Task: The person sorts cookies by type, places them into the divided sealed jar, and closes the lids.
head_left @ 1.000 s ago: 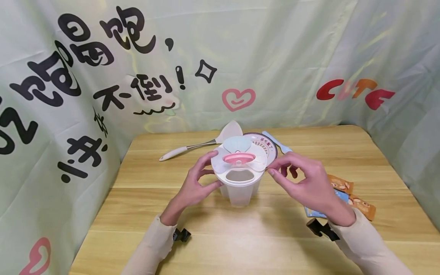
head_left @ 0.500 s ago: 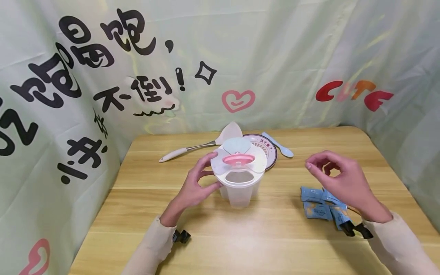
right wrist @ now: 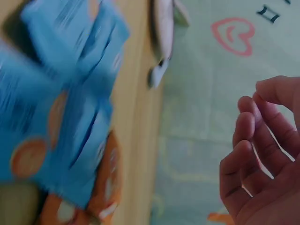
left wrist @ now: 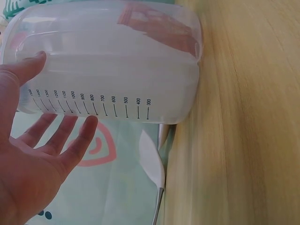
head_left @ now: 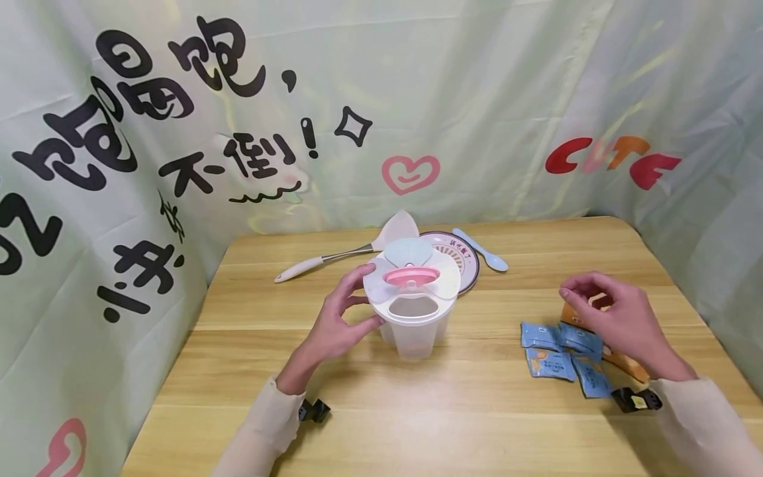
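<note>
My left hand [head_left: 336, 318] grips a clear plastic measuring container [head_left: 415, 338], thumb on one side and fingers on the other. The left wrist view shows black volume marks on the container's wall [left wrist: 108, 61]. Its white lid [head_left: 444, 281] carries a pink handle [head_left: 411, 276], a pale blue flap and an oval window. Farther right my right hand [head_left: 620, 318] hovers over the snack packets with curled fingers, thumb and index tips together, holding nothing. Several blue packets [head_left: 550, 364] lie left of it. An orange packet [head_left: 573, 316] shows under its fingertips, and another orange packet [head_left: 626, 363] under the hand.
Behind the container lies a round patterned plate [head_left: 469, 265]. A light blue spoon [head_left: 493, 260] is to the plate's right. A white spatula [head_left: 301, 267] with a metal shaft lies at the back left. A printed curtain [head_left: 477, 99] surrounds the wooden table [head_left: 250, 384].
My right hand has moved right, from the container's lid to above the packets, bringing the blue packets into fuller view. The left hand keeps its grip, and the container stays put.
</note>
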Action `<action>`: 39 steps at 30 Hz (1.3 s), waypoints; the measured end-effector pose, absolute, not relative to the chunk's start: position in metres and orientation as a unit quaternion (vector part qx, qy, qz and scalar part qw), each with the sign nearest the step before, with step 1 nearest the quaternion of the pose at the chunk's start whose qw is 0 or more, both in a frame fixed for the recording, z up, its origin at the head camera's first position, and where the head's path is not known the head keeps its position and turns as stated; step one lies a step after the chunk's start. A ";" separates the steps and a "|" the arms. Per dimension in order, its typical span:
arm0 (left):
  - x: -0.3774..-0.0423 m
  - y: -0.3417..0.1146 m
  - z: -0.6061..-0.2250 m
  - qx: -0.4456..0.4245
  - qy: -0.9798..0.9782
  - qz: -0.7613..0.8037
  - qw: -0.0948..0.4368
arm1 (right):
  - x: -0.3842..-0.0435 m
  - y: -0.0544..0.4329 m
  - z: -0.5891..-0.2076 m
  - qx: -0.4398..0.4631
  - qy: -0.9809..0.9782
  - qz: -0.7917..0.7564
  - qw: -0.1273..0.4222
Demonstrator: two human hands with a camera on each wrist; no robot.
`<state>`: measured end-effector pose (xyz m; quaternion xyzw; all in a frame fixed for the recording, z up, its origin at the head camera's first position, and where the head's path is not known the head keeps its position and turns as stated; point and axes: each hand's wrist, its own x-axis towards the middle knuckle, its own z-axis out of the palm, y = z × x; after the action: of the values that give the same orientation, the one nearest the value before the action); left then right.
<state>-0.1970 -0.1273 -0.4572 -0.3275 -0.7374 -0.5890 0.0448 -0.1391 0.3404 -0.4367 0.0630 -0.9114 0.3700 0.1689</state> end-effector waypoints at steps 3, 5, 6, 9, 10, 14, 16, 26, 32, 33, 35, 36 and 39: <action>-0.197 -0.127 -0.457 -0.327 -0.737 -0.590 0.045 | -0.142 0.352 -0.444 0.051 -0.920 0.356 0.154; -0.198 -0.127 -0.458 -0.327 -0.737 -0.590 0.045 | -0.143 0.359 -0.449 0.042 -0.925 0.349 0.142; -0.198 -0.126 -0.458 -0.328 -0.737 -0.589 0.045 | -0.144 0.362 -0.452 0.037 -0.928 0.345 0.135; -0.199 -0.126 -0.458 -0.329 -0.737 -0.588 0.046 | -0.147 0.369 -0.458 0.029 -0.935 0.332 0.121; -0.199 -0.126 -0.458 -0.330 -0.737 -0.587 0.046 | -0.148 0.371 -0.460 0.029 -0.938 0.326 0.117; -0.200 -0.125 -0.458 -0.331 -0.738 -0.586 0.046 | -0.153 0.378 -0.465 0.032 -0.947 0.305 0.096; -0.200 -0.125 -0.458 -0.331 -0.738 -0.586 0.045 | -0.155 0.382 -0.466 0.034 -0.952 0.294 0.083; -0.200 -0.125 -0.458 -0.331 -0.742 -0.582 0.043 | -0.163 0.394 -0.475 0.036 -0.967 0.251 -0.001; -0.199 -0.125 -0.458 -0.331 -0.739 -0.586 0.044 | -0.165 0.394 -0.474 0.027 -0.970 0.241 -0.028; -0.200 -0.125 -0.458 -0.332 -0.738 -0.586 0.045 | -0.165 0.394 -0.473 0.026 -0.970 0.239 -0.031; -0.200 -0.125 -0.458 -0.333 -0.738 -0.586 0.045 | -0.166 0.395 -0.473 0.023 -0.970 0.238 -0.039; -0.200 -0.125 -0.458 -0.333 -0.737 -0.586 0.045 | -0.167 0.395 -0.472 0.021 -0.970 0.237 -0.042; -0.201 -0.125 -0.458 -0.334 -0.738 -0.585 0.045 | -0.168 0.395 -0.471 0.018 -0.971 0.233 -0.047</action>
<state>-0.2010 -0.1246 -0.4584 -0.3340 -0.7379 -0.5848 0.0448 -0.1679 0.3954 -0.4712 0.0180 -0.9711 0.2333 -0.0474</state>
